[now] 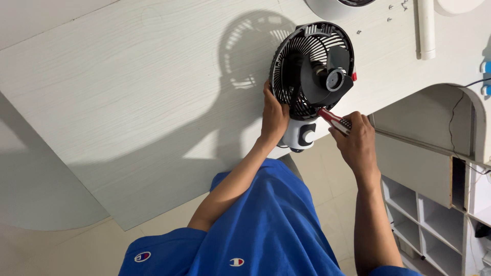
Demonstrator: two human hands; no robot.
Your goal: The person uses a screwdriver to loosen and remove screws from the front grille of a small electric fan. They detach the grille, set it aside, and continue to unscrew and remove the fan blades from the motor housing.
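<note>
Both arms reach forward, away from the body, and both are bare from the short blue sleeves down. The left arm is bent a little at the elbow and slants in toward the middle. The left hand (274, 116) is open wide, fingers spread and curled a bit, pressing flat against something (the thumb side faces the other hand). The right arm goes almost straight up in the picture. The right hand (356, 141) is closed in a fist, fingers wrapped tight, knuckles turned toward the camera.
</note>
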